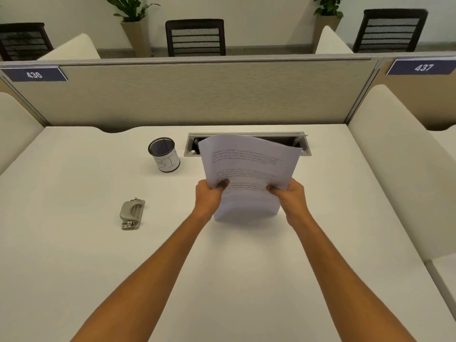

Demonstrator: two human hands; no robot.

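A stack of printed white paper sheets (249,169) stands nearly upright over the white desk (74,243), its lower edge at or just above the desktop. My left hand (208,197) grips the stack's left edge, thumb on the front. On the opposite edge, my right hand (290,197) grips the same way. The top of the sheets bends away from me.
A grey hole punch (132,213) lies to the left of my hands. A black mesh cup (164,154) labelled BIN stands further back. Behind the paper is an open cable tray (195,144) in the desk. Fabric dividers enclose the desk at back and sides.
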